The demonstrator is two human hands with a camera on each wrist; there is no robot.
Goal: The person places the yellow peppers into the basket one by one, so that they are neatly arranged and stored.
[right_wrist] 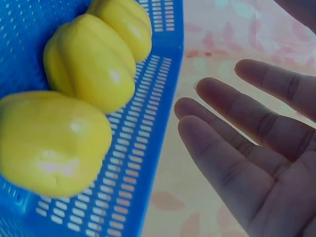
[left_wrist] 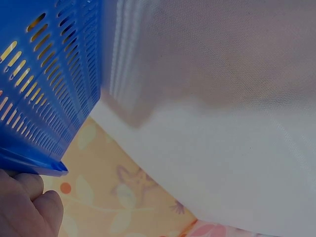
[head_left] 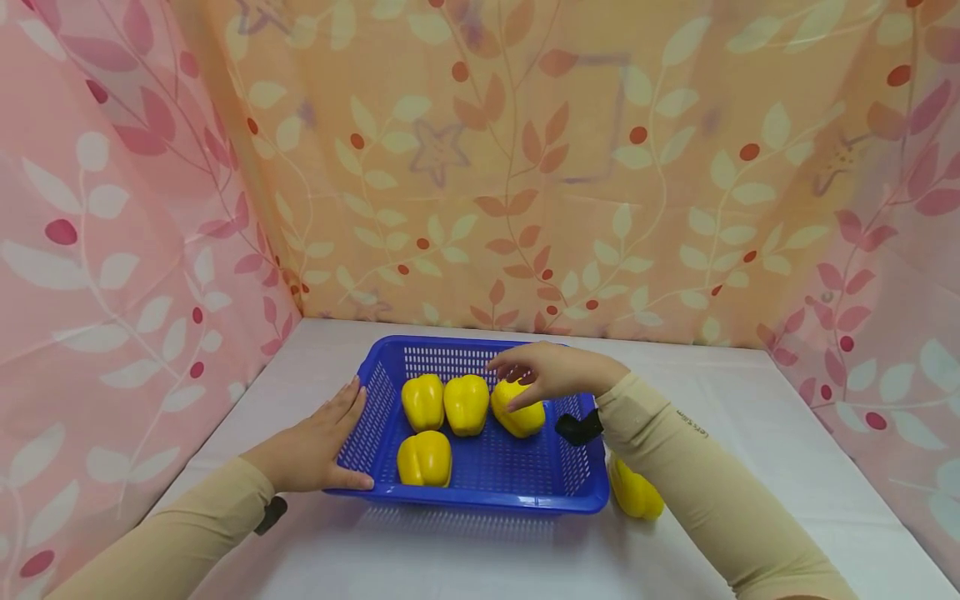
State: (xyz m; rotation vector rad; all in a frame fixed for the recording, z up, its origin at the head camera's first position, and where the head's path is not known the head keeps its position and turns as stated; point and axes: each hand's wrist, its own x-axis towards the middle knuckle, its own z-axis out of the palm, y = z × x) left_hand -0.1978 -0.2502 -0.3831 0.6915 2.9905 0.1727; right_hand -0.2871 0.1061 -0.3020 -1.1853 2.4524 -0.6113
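A blue perforated plastic basket [head_left: 480,497] holds several yellow bell peppers [head_left: 466,405], three in a row towards the back and one nearer the front left. My left hand [head_left: 322,442] rests against the basket's left side with fingers extended, its thumb on the front rim; the left wrist view shows its fingertips [left_wrist: 47,207] at the rim. Over the rightmost back pepper [head_left: 528,419] hovers my right hand [head_left: 562,371], fingers spread and loosely bent. In the right wrist view a gap separates those fingers [right_wrist: 222,153] from the peppers [right_wrist: 54,143].
Another yellow bell pepper [head_left: 636,492] lies on the white tabletop [head_left: 720,392] right of the basket, partly hidden by the right forearm. Floral curtains [head_left: 525,167] enclose the table at the back and both sides. A dark wrist-worn device [head_left: 579,428] sits under the right wrist.
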